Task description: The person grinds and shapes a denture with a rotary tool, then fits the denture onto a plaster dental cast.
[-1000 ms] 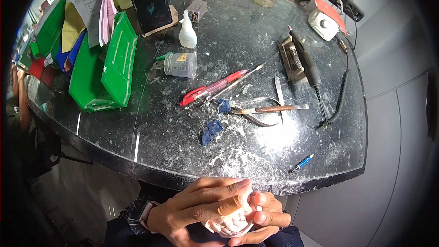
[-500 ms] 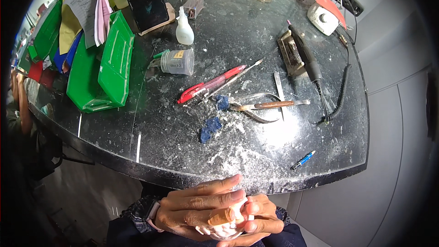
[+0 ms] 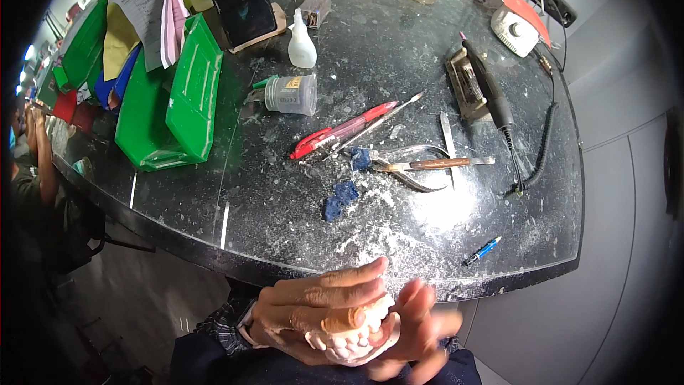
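Observation:
At the table's near edge, my left hand (image 3: 303,306) is closed around a pale dental model (image 3: 345,349), its row of teeth showing. Its upper fingers stretch over the model and part of the base is hidden. My right hand (image 3: 422,331) is just beside the model on the right, its fingers spread and smeared by motion. Beyond the hands, white powder (image 3: 370,242) is scattered on the dark table (image 3: 271,235). Blue lumps (image 3: 340,199), pliers (image 3: 410,180) and a wooden-handled knife (image 3: 434,163) lie farther off.
A red pen (image 3: 342,130) lies beside a thin metal instrument (image 3: 381,125). Green bins (image 3: 192,100) stand left, near a phone (image 3: 239,3), a white dropper bottle (image 3: 302,46) and a clear cup (image 3: 292,95). On the right are a rotary handpiece (image 3: 488,85) and a blue pencil (image 3: 482,251).
My right hand has let go of the model and moved off to the right, fingers spreading. My left hand still holds the model. The whole view has shifted slightly.

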A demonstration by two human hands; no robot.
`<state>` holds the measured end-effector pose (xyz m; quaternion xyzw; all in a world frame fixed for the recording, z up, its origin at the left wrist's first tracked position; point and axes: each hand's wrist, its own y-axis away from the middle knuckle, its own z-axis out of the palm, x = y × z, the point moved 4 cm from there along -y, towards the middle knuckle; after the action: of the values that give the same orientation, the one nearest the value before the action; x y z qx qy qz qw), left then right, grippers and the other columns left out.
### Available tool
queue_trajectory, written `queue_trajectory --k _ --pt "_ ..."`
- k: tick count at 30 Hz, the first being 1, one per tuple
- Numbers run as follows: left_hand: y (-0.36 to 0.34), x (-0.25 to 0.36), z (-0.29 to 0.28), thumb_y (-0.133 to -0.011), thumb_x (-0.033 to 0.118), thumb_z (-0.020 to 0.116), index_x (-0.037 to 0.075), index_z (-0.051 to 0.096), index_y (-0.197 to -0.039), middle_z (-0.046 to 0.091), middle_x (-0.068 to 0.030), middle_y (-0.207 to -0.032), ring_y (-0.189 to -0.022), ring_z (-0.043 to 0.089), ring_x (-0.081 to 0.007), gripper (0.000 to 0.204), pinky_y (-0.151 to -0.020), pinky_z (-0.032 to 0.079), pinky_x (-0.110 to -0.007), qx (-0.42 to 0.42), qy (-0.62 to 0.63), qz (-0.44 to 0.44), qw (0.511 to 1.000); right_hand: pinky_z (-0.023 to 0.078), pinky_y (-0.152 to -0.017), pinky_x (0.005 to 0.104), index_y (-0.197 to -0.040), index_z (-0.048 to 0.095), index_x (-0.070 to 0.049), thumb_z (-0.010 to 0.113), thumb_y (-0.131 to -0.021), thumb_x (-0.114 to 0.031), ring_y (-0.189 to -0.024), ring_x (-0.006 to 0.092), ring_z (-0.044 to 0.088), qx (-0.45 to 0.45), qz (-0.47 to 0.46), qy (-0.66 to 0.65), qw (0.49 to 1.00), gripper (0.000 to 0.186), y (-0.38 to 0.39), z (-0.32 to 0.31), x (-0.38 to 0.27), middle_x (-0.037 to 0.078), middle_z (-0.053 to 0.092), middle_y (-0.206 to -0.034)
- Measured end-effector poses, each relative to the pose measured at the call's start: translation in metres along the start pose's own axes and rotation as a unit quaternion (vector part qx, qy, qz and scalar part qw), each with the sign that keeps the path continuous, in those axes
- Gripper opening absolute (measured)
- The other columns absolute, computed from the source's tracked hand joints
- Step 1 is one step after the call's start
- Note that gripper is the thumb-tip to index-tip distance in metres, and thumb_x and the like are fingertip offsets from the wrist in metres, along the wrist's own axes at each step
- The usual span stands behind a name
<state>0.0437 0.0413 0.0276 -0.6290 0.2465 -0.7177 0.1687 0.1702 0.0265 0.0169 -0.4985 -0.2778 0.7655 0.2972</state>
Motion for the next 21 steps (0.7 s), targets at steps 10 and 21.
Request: queue_trajectory --k 10,21 --pt "0.003 -0.018 -0.005 -0.066 0.007 0.077 0.002 0.056 -0.117 0.034 -0.0287 -0.135 -0.119 0.044 -0.0355 0.055 -0.097 0.04 -0.043 -0.094 0.111 -0.038 0.989 0.015 -0.107 0.0528 -0.114 0.058 -0.011 0.087 -0.05 -0.037 -0.108 0.0297 0.056 -0.291 0.244 0.026 0.925 0.074 -0.053 -0.01 0.028 0.005 0.061 -0.105" --pt "-0.014 -0.01 0.0 -0.064 0.006 0.079 -0.006 0.045 -0.124 0.034 -0.0311 -0.134 -0.123 0.04 -0.0355 0.07 -0.1 0.037 -0.043 -0.068 0.057 -0.047 0.995 0.007 -0.108 0.0528 -0.101 0.063 -0.005 0.089 -0.049 -0.034 -0.099 0.0228 0.061 -0.187 0.264 -0.032 0.946 0.065 -0.035 -0.017 0.035 0.009 0.065 -0.099"
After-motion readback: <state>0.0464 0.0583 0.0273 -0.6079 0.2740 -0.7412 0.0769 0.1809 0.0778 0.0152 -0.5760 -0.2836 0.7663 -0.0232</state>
